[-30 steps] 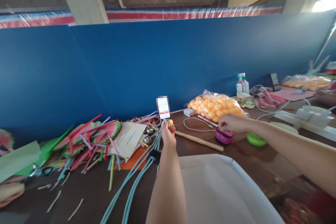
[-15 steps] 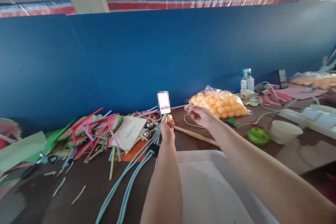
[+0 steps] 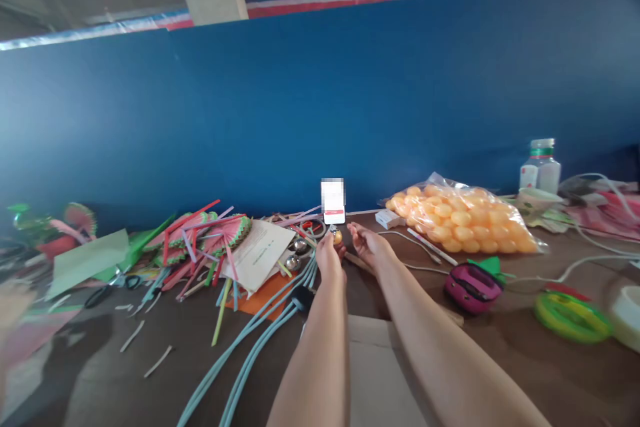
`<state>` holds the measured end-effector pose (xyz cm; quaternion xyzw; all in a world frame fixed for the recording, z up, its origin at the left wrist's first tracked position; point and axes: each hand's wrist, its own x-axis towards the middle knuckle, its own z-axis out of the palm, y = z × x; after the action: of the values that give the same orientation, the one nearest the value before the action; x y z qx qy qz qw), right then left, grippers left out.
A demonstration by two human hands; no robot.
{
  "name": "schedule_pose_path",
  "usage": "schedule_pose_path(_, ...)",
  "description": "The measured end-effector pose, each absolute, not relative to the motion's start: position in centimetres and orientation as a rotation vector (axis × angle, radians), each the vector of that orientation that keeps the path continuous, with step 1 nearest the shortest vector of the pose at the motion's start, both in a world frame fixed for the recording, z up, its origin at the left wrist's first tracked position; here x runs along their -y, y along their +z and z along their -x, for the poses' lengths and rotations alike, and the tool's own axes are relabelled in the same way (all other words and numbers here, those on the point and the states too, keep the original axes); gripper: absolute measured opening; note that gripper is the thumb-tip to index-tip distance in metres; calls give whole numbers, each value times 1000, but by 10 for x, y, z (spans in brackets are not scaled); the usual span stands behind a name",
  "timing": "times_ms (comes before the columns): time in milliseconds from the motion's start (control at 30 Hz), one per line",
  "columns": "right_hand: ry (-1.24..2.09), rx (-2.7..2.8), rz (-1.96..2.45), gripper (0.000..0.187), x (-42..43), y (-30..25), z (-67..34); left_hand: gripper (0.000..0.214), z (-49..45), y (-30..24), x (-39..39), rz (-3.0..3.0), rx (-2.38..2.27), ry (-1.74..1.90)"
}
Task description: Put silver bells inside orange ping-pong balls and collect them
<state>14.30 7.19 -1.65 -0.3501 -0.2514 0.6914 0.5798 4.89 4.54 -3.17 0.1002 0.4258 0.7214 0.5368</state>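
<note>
In my left hand [image 3: 331,259] there is a small orange-gold ball [image 3: 338,237], with my fingers closed round it. My right hand [image 3: 370,245] is just to its right, a small gap apart. Its fingers are curled in, and what they hold, if anything, is too small to make out. Directly behind my hands stands a phone [image 3: 335,219] with a lit screen, partly blurred out. Shiny silver balls [image 3: 293,262] lie left of my left hand, near a bundle of light blue cords [image 3: 260,317]. Under my right forearm a wooden stick [image 3: 361,264] is partly hidden.
A clear bag of orange balls [image 3: 463,217] lies right, behind a purple pouch [image 3: 473,287] and a yellow-green tape roll [image 3: 573,317]. Left are pink paper fans [image 3: 227,240], a printed sheet [image 3: 260,255] and scissors [image 3: 100,295]. A blue panel [image 3: 300,100] closes the back.
My right hand has moved from beside the ball bag, down and closer to my left hand. My left hand still holds the ball. The view has turned right, bringing the purple pouch into sight.
</note>
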Motion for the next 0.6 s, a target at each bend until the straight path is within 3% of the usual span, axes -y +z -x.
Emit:
schedule_pose_path(167, 1660, 294, 875, 17, -65, -19, -141, 11, -52, -30, -41, -305, -1093, 1716)
schedule_pose_path(400, 1723, 327, 877, 17, -56, -16, -130, 16, -53, -29, -34, -400, -1100, 1726)
schedule_pose_path(600, 1699, 384, 865, 2, -57, -17, -133, 18, -54, -32, -37, -416, -1151, 1719)
